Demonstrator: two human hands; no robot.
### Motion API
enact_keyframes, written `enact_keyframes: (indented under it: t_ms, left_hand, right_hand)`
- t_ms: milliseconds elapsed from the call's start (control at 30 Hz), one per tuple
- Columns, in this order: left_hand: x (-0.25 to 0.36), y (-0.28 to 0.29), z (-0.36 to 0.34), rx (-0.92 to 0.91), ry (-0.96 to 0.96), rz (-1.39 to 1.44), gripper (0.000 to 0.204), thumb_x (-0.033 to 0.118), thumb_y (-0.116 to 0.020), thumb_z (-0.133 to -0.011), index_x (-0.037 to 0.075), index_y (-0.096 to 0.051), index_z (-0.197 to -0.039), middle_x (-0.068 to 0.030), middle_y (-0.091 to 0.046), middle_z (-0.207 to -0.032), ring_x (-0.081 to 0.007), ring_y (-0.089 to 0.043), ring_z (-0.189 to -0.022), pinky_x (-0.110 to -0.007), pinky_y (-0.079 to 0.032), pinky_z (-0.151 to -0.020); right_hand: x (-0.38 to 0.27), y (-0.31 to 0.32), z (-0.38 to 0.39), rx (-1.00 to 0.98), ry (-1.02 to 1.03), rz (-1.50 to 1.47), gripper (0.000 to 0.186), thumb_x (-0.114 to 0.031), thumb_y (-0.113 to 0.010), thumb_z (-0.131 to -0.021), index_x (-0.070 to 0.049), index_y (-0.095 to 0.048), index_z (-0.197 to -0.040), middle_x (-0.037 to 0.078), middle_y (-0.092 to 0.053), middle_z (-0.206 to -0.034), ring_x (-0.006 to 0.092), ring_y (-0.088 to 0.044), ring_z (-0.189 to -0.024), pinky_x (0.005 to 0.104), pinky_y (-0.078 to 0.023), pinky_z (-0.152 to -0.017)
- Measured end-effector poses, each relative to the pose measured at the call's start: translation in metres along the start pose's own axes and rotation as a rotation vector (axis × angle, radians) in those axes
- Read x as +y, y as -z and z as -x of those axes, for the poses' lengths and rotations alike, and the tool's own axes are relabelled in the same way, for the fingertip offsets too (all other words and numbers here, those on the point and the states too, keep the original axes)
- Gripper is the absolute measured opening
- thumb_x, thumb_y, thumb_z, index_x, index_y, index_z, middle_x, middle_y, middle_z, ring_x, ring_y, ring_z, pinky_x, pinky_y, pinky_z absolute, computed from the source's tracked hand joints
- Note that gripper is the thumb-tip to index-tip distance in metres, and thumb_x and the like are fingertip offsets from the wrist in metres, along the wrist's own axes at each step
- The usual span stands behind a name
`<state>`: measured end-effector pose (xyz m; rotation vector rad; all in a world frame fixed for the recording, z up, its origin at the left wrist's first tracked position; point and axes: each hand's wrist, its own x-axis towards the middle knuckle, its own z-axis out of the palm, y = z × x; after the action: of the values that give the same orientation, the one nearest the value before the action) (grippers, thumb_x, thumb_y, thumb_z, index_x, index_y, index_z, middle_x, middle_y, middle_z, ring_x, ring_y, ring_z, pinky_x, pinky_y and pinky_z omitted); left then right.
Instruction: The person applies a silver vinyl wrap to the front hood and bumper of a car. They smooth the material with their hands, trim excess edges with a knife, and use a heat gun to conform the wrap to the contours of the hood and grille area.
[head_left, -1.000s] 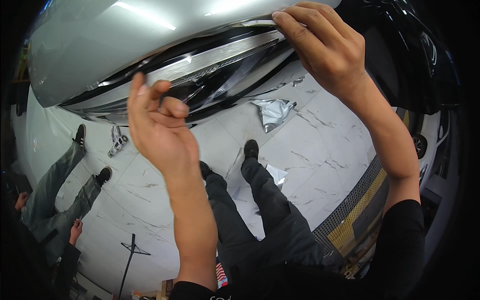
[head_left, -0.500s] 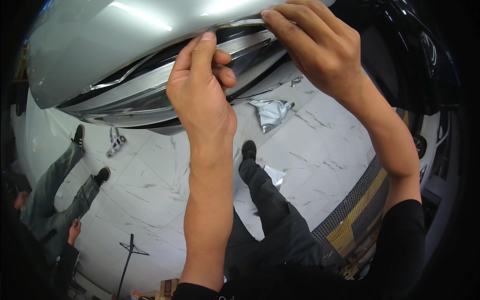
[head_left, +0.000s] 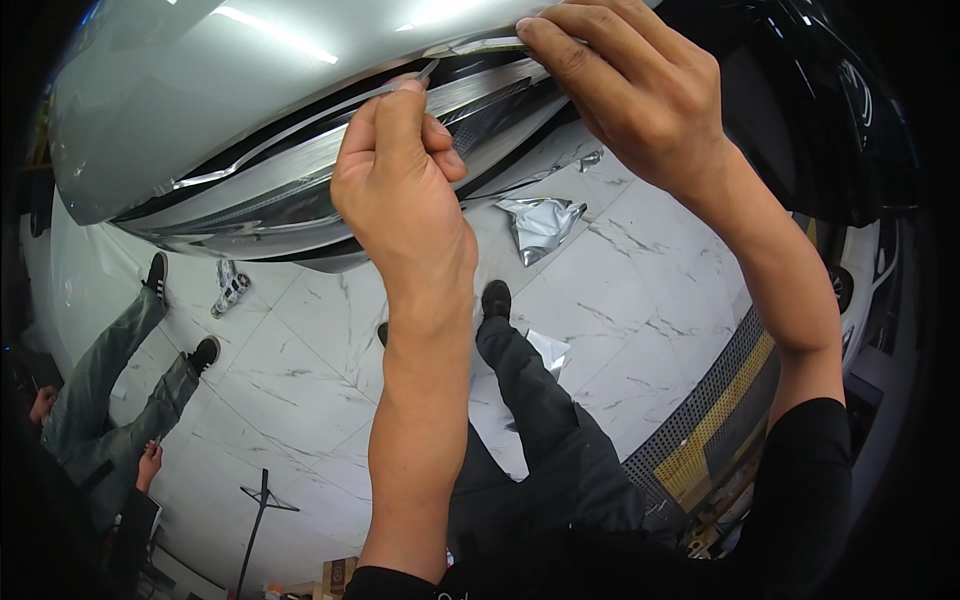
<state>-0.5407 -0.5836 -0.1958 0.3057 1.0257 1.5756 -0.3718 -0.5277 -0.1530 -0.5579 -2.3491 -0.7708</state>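
A light grey car panel [head_left: 180, 90] curves across the top, with a dark gap above a headlight [head_left: 250, 195]. A thin silver strip [head_left: 480, 43] runs along the panel's edge. My right hand [head_left: 630, 100] is closed on this strip's right part, fingertips at the edge. Below the strip's middle, my left hand [head_left: 400, 180] pinches a thin silvery piece [head_left: 430, 72], palm turned up and fingers curled. Whether that piece joins the strip, I cannot tell.
Crumpled silver film [head_left: 540, 225] and a patterned object [head_left: 228, 288] lie on the tiled floor [head_left: 280, 380]. Another person's legs [head_left: 130, 360] are at left. A thin black stand [head_left: 258, 520] is below. A perforated mat [head_left: 690, 430] lies at right; a black car body [head_left: 830, 130] is upper right.
My left hand has moved up and right from the headlight to the panel's edge and closed into a pinch. My right hand has shifted slightly left and up along the edge.
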Motion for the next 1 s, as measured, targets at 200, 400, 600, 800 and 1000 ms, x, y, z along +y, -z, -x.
enact_keyframes:
  t_ms: [200,400,600,800,1000]
  left_hand:
    - [-0.001,0.001,0.002,-0.016,-0.014,-0.005,0.017,0.015,-0.070,-0.099,0.000,-0.071,-0.094,-0.0014,-0.058,-0.067,-0.0077,-0.049,-0.053,-0.022,-0.038,-0.049]
    - [-0.003,0.005,0.002,-0.034,-0.036,-0.006,0.016,0.015,-0.069,-0.100,-0.001,-0.071,-0.098,-0.0018,-0.058,-0.067,-0.0076,-0.049,-0.052,-0.021,-0.038,-0.048]
    - [-0.002,0.007,0.006,-0.068,-0.034,-0.028,0.019,0.016,-0.070,-0.101,-0.001,-0.070,-0.108,0.0004,-0.055,-0.072,-0.0057,-0.045,-0.058,-0.019,-0.036,-0.052]
    - [-0.005,0.006,0.003,-0.053,-0.049,-0.007,0.016,0.014,-0.068,-0.100,-0.001,-0.071,-0.097,-0.0020,-0.058,-0.067,-0.0077,-0.047,-0.050,-0.022,-0.037,-0.046]
    - [-0.007,0.008,0.004,-0.058,-0.055,-0.006,0.017,0.016,-0.069,-0.100,-0.001,-0.070,-0.095,-0.0025,-0.057,-0.068,-0.0080,-0.047,-0.050,-0.021,-0.036,-0.046]
  right_hand:
    - [0.004,0.001,0.004,0.000,0.013,0.011,0.021,-0.005,-0.075,-0.080,0.006,-0.074,-0.099,0.014,-0.073,-0.090,0.0271,-0.075,-0.080,0.0350,-0.062,-0.068]
    - [0.008,0.005,0.006,0.008,0.015,-0.001,0.023,-0.004,-0.076,-0.079,0.006,-0.075,-0.100,0.015,-0.073,-0.090,0.0276,-0.075,-0.079,0.0351,-0.062,-0.068]
    - [0.012,0.007,0.010,0.001,-0.002,-0.006,0.022,-0.002,-0.075,-0.078,0.007,-0.075,-0.098,0.015,-0.073,-0.089,0.0278,-0.075,-0.079,0.0352,-0.063,-0.067]
    - [0.021,0.004,0.019,0.033,0.022,-0.009,0.021,-0.002,-0.075,-0.078,0.007,-0.075,-0.098,0.015,-0.073,-0.089,0.0276,-0.075,-0.079,0.0351,-0.063,-0.067]
    - [0.028,0.008,0.028,-0.010,0.020,-0.013,0.021,-0.002,-0.075,-0.079,0.007,-0.074,-0.098,0.015,-0.073,-0.089,0.0274,-0.075,-0.079,0.0352,-0.063,-0.067]
